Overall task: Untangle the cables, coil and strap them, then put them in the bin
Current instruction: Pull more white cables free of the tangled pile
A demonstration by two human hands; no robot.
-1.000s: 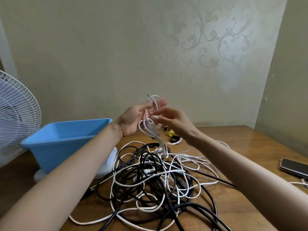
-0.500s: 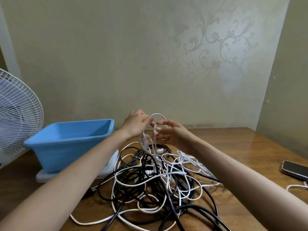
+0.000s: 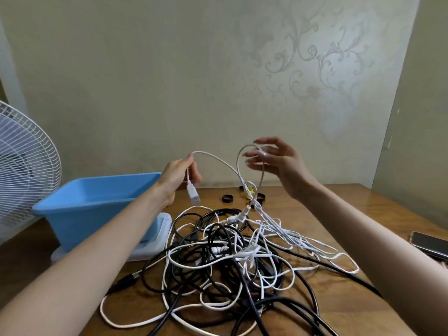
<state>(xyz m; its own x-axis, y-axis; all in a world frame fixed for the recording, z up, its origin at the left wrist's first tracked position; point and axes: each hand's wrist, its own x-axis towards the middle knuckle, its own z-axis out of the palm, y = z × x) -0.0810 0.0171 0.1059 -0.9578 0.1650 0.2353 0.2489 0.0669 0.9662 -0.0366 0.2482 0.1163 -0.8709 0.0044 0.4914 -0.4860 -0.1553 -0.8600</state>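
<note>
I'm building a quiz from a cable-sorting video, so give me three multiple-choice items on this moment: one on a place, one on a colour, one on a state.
1. Where does the blue bin stand?
A) left of the cable tangle
B) right of it
C) on top of it

2. What colour is the held cable in the left hand?
A) black
B) white
C) yellow

3. How is that cable's plug?
A) inside the bin
B) buried in the tangle
C) hanging free below the hand

Answers:
1 A, the bin sits at the tangle's left edge.
2 B, the held cable arcing from the fingers is white.
3 C, the plug dangles in the air under the hand.
</note>
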